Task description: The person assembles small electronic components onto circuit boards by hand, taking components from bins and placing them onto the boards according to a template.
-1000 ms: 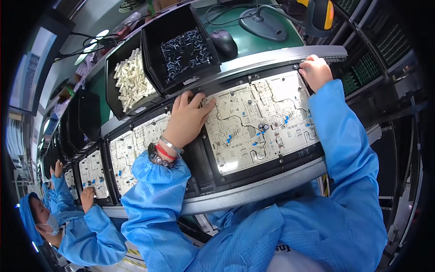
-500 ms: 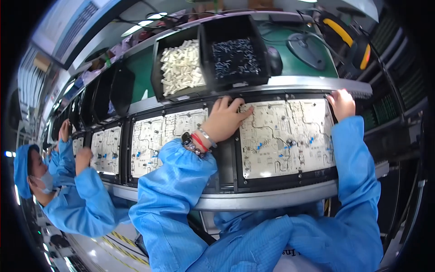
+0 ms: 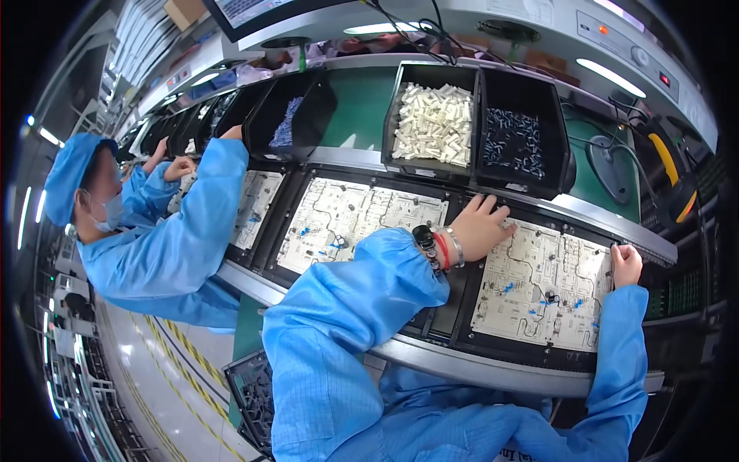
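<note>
My left hand [image 3: 479,229] lies with its fingers spread over the upper left edge of a black carrier frame. That frame holds a pale circuit board [image 3: 531,304] with blue, black and silver parts standing on it. At the board's upper right corner, my right hand [image 3: 626,266] is closed, fingers curled against the frame's edge. Whatever those fingertips hold, if anything, is hidden. Another board [image 3: 362,212] in a black frame lies left of my left hand, partly covered by my left sleeve. A watch, a red band and a bracelet circle my left wrist.
Behind the boards stand a black bin of white connectors [image 3: 433,127] and a black bin of small dark parts [image 3: 514,146]. A metal rail [image 3: 431,362] runs along the front. At left, a co-worker [image 3: 146,223] reaches toward other bins. A yellow-black handheld scanner [image 3: 668,173] stands far right.
The view has swung left, so everything sits further right and the co-worker shows more fully. The co-worker's arm now reaches up to the bins. Both my hands stay at the same board.
</note>
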The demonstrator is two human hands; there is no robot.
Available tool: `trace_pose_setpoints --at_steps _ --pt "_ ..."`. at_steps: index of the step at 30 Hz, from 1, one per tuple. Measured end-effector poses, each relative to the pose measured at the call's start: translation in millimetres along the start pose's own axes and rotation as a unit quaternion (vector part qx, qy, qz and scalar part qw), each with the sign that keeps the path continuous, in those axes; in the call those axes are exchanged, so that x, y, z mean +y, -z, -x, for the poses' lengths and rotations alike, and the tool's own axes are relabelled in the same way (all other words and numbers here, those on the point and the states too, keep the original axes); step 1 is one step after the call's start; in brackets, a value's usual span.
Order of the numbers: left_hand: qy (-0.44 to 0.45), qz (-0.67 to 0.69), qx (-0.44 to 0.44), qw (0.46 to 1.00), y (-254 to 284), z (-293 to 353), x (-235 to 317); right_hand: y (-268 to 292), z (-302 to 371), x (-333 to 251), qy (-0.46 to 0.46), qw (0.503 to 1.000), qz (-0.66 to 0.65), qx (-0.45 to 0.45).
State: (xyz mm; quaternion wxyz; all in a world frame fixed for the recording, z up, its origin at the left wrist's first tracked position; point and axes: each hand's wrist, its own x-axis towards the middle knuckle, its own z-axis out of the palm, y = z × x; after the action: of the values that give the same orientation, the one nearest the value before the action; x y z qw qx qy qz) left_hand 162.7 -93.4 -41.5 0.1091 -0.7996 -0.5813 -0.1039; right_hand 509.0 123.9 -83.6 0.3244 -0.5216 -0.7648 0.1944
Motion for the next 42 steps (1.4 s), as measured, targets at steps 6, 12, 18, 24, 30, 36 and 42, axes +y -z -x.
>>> trace_pose_setpoints --at_steps 6,12,18,24,30,36,42 --pt "-0.088 -0.056 0.059 0.993 20.1 -4.6 -6.1 37.2 -2.1 -118.4 0.066 0.957 0.120 -0.255" --pt "0.075 0.086 0.190 0.975 86.9 -48.9 -65.0 -0.9 -23.5 -245.0 0.358 0.875 -0.159 -0.285" --pt "0.238 0.057 0.208 0.947 41.6 -65.0 -168.6 -140.8 -94.2 -265.8 0.229 0.947 0.130 -0.184" --pt "0.294 0.056 0.139 0.944 17.3 -82.4 -170.2 -163.3 -111.2 -253.8 0.289 0.910 0.106 -0.279" --pt "0.311 0.084 0.170 0.931 12.3 -85.2 -172.8 -139.9 -101.5 -252.6 0.337 0.910 0.164 -0.179" --pt "0.323 0.273 0.309 0.852 37.7 -75.2 -175.4 -118.5 -103.6 -234.9 0.399 0.913 0.008 -0.085" --pt "0.340 0.600 0.233 0.685 94.0 -38.1 -41.0 -48.1 -34.9 -213.2 0.430 0.853 -0.164 -0.245"
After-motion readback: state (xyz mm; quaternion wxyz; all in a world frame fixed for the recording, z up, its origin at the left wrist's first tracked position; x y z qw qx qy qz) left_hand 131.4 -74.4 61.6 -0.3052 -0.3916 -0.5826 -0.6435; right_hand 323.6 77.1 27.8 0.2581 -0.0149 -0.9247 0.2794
